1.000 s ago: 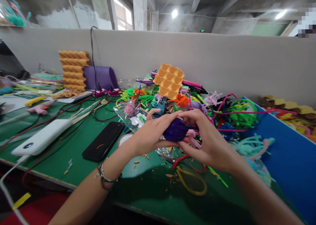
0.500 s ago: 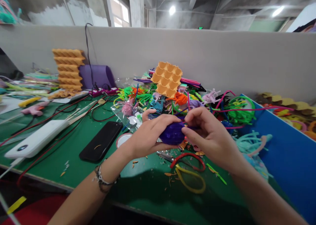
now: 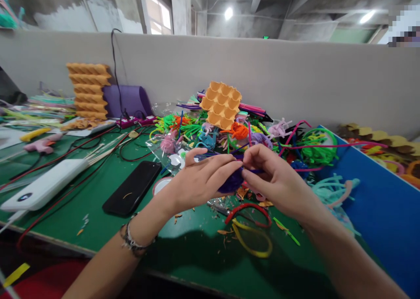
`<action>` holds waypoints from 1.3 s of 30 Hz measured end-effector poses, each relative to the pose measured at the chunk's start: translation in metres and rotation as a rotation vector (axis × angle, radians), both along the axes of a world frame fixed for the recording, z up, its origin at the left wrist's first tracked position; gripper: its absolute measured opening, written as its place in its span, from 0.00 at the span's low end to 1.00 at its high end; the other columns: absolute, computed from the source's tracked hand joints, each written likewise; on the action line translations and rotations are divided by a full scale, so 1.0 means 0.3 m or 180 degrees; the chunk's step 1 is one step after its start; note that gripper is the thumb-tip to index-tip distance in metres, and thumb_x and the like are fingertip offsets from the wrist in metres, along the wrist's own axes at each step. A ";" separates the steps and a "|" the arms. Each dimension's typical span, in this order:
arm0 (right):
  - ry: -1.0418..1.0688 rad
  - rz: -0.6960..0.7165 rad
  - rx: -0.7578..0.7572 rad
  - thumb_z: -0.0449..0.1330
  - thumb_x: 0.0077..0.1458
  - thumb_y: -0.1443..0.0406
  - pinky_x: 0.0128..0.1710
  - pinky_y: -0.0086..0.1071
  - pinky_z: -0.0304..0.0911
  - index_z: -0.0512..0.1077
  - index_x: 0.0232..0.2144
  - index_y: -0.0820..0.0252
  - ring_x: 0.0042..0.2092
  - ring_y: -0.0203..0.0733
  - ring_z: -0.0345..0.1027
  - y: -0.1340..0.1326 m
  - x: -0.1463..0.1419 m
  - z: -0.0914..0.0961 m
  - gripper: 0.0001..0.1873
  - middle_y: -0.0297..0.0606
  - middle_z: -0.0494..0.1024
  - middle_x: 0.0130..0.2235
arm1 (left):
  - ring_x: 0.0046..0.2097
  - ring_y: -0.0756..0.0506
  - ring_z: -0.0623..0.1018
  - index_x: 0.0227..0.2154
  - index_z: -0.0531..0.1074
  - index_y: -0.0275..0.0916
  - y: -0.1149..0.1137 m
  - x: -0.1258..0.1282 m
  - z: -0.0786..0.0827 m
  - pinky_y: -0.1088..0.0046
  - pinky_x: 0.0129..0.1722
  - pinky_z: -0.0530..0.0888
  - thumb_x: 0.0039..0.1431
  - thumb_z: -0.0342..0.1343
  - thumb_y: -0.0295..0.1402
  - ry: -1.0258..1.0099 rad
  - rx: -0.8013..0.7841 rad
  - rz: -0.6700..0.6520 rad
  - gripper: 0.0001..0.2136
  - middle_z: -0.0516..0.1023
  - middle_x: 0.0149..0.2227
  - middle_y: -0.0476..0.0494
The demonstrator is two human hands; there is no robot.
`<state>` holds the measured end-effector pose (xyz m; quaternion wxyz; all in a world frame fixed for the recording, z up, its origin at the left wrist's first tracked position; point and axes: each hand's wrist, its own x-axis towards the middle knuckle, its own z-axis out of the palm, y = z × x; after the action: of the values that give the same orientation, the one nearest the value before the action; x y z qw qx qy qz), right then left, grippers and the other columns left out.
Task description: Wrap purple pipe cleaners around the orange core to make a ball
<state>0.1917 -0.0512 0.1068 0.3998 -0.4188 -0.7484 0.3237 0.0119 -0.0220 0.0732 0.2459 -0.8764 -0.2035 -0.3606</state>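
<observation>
My left hand (image 3: 200,174) curves over a dark purple fuzzy ball (image 3: 231,183), which looks wound from pipe cleaner. Its fingers and palm hide much of the ball. At the ball's right side my right hand (image 3: 278,185) pinches a thin purple pipe cleaner (image 3: 258,171) between thumb and forefinger. Both hands are close together above the table, fingertips almost touching. Below them lie what look like scissors with a red handle loop (image 3: 251,208) and a yellow handle loop (image 3: 254,245).
Behind the hands is a heap of colourful pipe-cleaner pieces with an orange egg-crate sheet (image 3: 221,104) on it. A black phone (image 3: 133,187), white power bank (image 3: 46,183) and pink glue gun (image 3: 44,144) lie left. A blue panel (image 3: 377,189) stands at right; scraps litter the green table (image 3: 183,255).
My left hand has rolled over the purple ball, its fingers now covering more of it and reaching my right fingertips. My right hand keeps its pinch almost in place.
</observation>
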 end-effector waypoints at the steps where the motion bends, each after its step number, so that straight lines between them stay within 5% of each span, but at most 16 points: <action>1: -0.0005 0.0005 0.0032 0.53 0.51 0.70 0.19 0.23 0.53 0.58 0.29 0.58 0.25 0.28 0.53 0.004 0.002 -0.002 0.05 0.29 0.60 0.28 | 0.43 0.48 0.77 0.46 0.60 0.33 0.002 0.001 0.000 0.68 0.48 0.55 0.66 0.38 0.36 0.0015 0.0029 -0.0010 0.14 0.77 0.43 0.38; 14: -0.0081 0.0051 0.0113 0.53 0.47 0.75 0.24 0.20 0.55 0.59 0.28 0.59 0.27 0.27 0.54 0.018 -0.006 -0.016 0.08 0.27 0.61 0.27 | 0.37 0.50 0.78 0.36 0.60 0.39 -0.003 0.002 -0.026 0.70 0.45 0.56 0.64 0.41 0.28 -0.0052 0.0060 0.0002 0.03 0.77 0.43 0.42; 23: -0.0091 0.0778 -0.0361 0.54 0.51 0.71 0.19 0.22 0.57 0.62 0.32 0.59 0.23 0.27 0.58 0.030 0.061 0.021 0.05 0.27 0.64 0.26 | 0.40 0.47 0.79 0.34 0.59 0.41 -0.002 -0.007 -0.017 0.64 0.49 0.59 0.62 0.46 0.43 -0.0328 -0.0813 -0.0564 0.10 0.77 0.42 0.41; 31: -0.1203 0.0336 0.1069 0.56 0.53 0.67 0.28 0.27 0.61 0.71 0.30 0.58 0.31 0.34 0.66 0.014 0.116 0.055 0.03 0.35 0.73 0.30 | 0.45 0.44 0.77 0.37 0.61 0.41 0.017 -0.013 -0.044 0.55 0.53 0.58 0.58 0.52 0.43 -0.0276 -0.1420 -0.0772 0.12 0.75 0.45 0.37; 39: -0.0906 0.0161 0.1816 0.57 0.53 0.69 0.30 0.28 0.60 0.72 0.29 0.56 0.32 0.33 0.63 0.022 0.099 0.048 0.05 0.34 0.65 0.30 | 0.49 0.46 0.74 0.38 0.55 0.43 0.008 0.000 -0.057 0.61 0.55 0.56 0.57 0.52 0.43 -0.0490 -0.1805 -0.1406 0.14 0.74 0.47 0.39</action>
<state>0.2214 -0.0445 0.1213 0.3842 -0.3121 -0.8676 0.0488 0.0120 -0.0195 0.0562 -0.1067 -0.9028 -0.1192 -0.3991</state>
